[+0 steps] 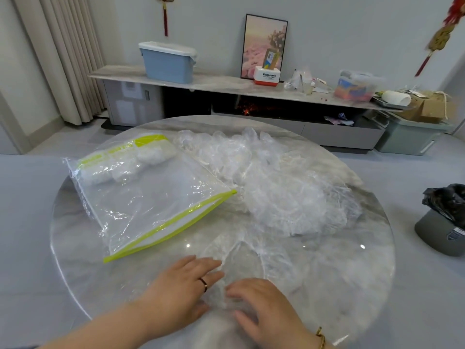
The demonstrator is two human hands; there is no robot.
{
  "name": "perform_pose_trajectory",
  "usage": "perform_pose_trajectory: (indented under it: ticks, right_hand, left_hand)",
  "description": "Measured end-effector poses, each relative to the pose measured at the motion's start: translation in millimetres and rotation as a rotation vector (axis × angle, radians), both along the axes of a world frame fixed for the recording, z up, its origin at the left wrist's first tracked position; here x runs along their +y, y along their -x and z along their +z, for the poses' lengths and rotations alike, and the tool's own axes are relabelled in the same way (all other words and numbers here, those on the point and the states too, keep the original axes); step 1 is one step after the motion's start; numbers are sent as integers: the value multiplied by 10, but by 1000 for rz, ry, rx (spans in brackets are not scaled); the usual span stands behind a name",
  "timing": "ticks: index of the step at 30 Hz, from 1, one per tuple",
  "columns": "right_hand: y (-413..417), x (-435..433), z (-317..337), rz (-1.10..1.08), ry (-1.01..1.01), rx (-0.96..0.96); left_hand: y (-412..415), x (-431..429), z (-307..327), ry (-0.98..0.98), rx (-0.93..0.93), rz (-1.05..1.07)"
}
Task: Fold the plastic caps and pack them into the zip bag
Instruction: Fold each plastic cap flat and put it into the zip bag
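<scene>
A thin clear plastic cap lies flattened on the table under both hands. Its crinkled body stretches straight away from the fingertips towards the heap beyond, and its gathered edge shows as pale ridges. The left hand, wearing a dark ring, lies palm down with straight fingers pressing the cap's near left part. The right hand, wearing a gold bracelet, rests palm down on the near right part with fingers slightly bent, grasping nothing that can be seen. Just beyond the left hand lies the clear zip bag with a lime-green zip band. Its band runs diagonally from near the left fingertips up to the far right, the mouth faces the hands, and a few white folded caps sit at its far closed end. Beyond the right hand, a loose heap of clear crumpled caps touches the bag's far corner. The round grey marble table has bare surface to the right of the right hand, out to its rim. Off the table, further right, stands a grey bin with a black liner.
</scene>
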State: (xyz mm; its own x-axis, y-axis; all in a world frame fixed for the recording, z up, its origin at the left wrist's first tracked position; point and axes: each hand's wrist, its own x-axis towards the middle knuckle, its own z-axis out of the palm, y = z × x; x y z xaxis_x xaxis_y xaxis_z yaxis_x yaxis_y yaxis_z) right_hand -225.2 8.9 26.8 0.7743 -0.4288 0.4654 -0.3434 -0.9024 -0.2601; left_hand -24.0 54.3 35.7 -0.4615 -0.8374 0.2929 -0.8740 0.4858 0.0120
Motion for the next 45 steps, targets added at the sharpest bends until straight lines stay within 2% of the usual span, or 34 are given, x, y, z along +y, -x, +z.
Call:
perform_pose_trajectory:
  ticks: [4,7,9,11,13,16,18,19,20,22,24,25,27,28,31,32,35,36,39,40,45]
  right_hand:
    - [181,-21,22,-85,54,259]
    - [310,-59,102,-191,71,324]
    - [347,-70,119,-253,15,381]
    - [328,-65,98,-286,10,352]
    - [286,-62,118,-333,-137,251]
    - [227,-137,111,-428,-460,65]
    - [238,-177,157,-435,-543,-52]
    - [260,-183,185,-418,-546,-50]
    - [292,-198,164,-395,-523,-25]
    - [323,-200,164,-376,-477,71]
    - [338,-223,175,-403,-328,79]
    - [336,-249,196,-403,-230,77]
    - [337,-283,229,-384,-192,190]
    - [309,-264,254,-356,-223,230]
    - [253,-169,271,-237,-232,309]
    - [218,-132,267,-214,-184,343]
    - [133,-60,261,-156,-235,456]
    - [157,-63,237,-169,-275,477]
    - [237,-137,235,-228,-384,427]
    - [250,-140,227,-241,-391,406]
    - [257,-177,217,-267,-436,366]
  left_hand:
    - [-23,-10,-36,-34,1,33]
    - [-58,-40,-59,61,46,28]
    - [-48,-36,-42,59,52,51]
    - [-35,-28,-19,29,98,107]
    - [-13,3,3,-87,285,218]
    - [55,32,138,-336,857,416]
    - [35,37,220,-352,1013,417]
    - [15,63,272,-359,1000,386]
    - [-11,98,298,-396,905,333]
    - [-57,144,306,-456,620,208]
    - [-39,147,230,-495,329,102]
    - [-50,123,182,-398,174,41]
    - [-68,102,131,-307,114,25]
    - [-72,101,92,-250,132,2]
    - [-81,68,82,-244,199,-57]
    - [-59,64,106,-255,204,-39]
    - [-38,16,115,-194,290,36]
    - [-25,25,137,-236,374,77]
    - [61,40,222,-378,935,239]
    - [88,44,200,-404,1030,253]
    - [19,-2,246,-507,1072,372]
